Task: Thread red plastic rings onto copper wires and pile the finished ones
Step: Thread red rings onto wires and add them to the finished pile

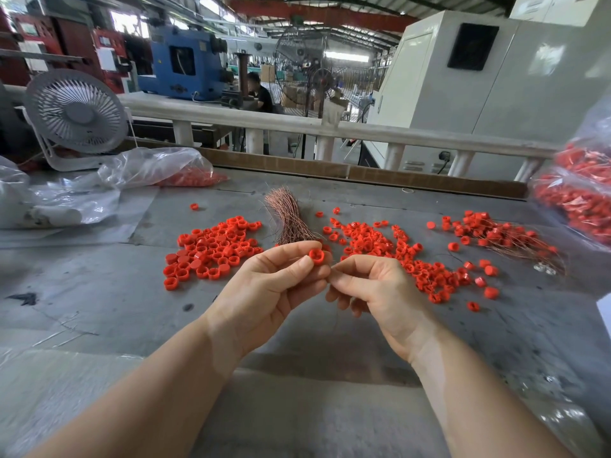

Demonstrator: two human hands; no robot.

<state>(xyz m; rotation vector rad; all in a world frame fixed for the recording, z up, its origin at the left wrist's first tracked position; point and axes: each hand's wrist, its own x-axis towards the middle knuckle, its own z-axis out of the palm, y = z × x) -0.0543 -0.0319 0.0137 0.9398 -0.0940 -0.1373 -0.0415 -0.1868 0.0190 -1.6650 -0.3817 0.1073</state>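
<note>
My left hand (274, 285) pinches a single red ring (316, 256) between thumb and fingertips, held above the grey table (99, 292). My right hand (370, 285) pinches a thin copper wire (334, 317) right beside the ring; the wire hangs down below the fingers. A bundle of copper wires (287, 215) lies just beyond my hands. Loose red rings form one heap on the left (211, 249) and another on the right (396, 252). Rings threaded on wires lie piled at the far right (496, 233).
A small white fan (76, 115) stands at the back left beside clear plastic bags (155, 166). Bags full of red rings (582, 196) sit at the right edge. A white railing (297, 123) borders the table's far side.
</note>
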